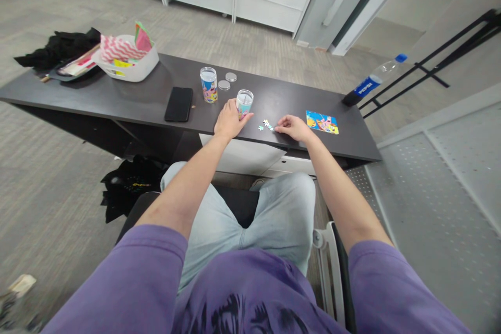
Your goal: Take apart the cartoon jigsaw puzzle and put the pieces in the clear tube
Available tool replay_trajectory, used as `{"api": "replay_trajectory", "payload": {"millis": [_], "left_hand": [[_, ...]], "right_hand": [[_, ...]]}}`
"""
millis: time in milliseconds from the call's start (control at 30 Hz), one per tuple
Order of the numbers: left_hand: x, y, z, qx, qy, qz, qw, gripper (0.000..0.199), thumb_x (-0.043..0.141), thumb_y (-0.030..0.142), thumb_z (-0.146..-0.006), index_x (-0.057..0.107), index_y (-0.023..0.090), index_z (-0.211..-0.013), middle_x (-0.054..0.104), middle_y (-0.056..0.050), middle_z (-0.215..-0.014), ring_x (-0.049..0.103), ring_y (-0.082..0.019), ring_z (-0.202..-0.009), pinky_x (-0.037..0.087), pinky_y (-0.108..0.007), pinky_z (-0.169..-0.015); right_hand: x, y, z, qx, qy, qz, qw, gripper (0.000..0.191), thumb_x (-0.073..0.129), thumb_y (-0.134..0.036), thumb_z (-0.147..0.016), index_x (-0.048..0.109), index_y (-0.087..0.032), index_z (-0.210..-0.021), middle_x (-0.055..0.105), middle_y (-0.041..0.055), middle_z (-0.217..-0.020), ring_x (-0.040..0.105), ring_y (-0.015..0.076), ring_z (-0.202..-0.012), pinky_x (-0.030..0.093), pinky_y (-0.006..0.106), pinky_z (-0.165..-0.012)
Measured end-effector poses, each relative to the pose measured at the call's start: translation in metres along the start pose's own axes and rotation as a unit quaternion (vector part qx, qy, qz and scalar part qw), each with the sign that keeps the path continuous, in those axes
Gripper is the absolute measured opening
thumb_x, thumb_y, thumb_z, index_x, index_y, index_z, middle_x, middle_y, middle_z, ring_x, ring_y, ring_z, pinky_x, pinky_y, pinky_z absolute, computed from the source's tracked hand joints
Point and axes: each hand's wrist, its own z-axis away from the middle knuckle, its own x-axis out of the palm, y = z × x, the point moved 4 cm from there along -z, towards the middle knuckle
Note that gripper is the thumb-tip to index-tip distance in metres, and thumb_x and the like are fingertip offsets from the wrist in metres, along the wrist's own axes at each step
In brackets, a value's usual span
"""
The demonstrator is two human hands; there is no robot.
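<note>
My left hand [228,122] rests on the dark table [129,99] and wraps the base of a small open jar [245,102] with a cartoon label. My right hand [291,127] lies on the table with its fingertips on a few loose puzzle pieces [266,125]. A small finished cartoon puzzle picture [322,121] lies just right of that hand. A second cartoon jar [209,84] stands behind my left hand, with two round metal lids [227,81] next to it.
A black phone [179,104] lies left of the jars. A white tub [131,62] of papers and a dark cloth [58,48] sit at the table's far left. A cola bottle [371,81] lies at the far right corner. My chair and a black bag [129,182] are below.
</note>
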Motion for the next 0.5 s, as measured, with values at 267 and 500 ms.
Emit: {"api": "replay_trajectory", "payload": {"millis": [267,500], "left_hand": [[0.001,0.000,0.000,0.000,0.000,-0.003,1.000,0.052,0.094,0.043,-0.121,0.078,0.020,-0.166,0.075,-0.019,-0.172,0.073,-0.044,-0.160,0.064,-0.072,-0.136],[0.001,0.000,0.000,0.002,0.002,0.005,1.000,0.053,0.093,0.041,-0.121,0.078,0.021,-0.167,0.074,-0.019,-0.173,0.071,-0.044,-0.162,0.063,-0.073,-0.137]], "right_hand": [[0.011,-0.029,-0.008,-0.009,-0.021,0.026,0.999,0.033,0.086,-0.051,-0.129,0.086,-0.030,-0.155,0.081,0.0153,-0.169,0.084,0.0317,-0.139,0.077,0.055,-0.119],[0.008,-0.034,-0.002,-0.009,-0.026,0.038,0.999,0.032,0.086,-0.051,-0.129,0.087,-0.031,-0.154,0.082,0.0151,-0.168,0.084,0.0312,-0.138,0.078,0.054,-0.117]]}}
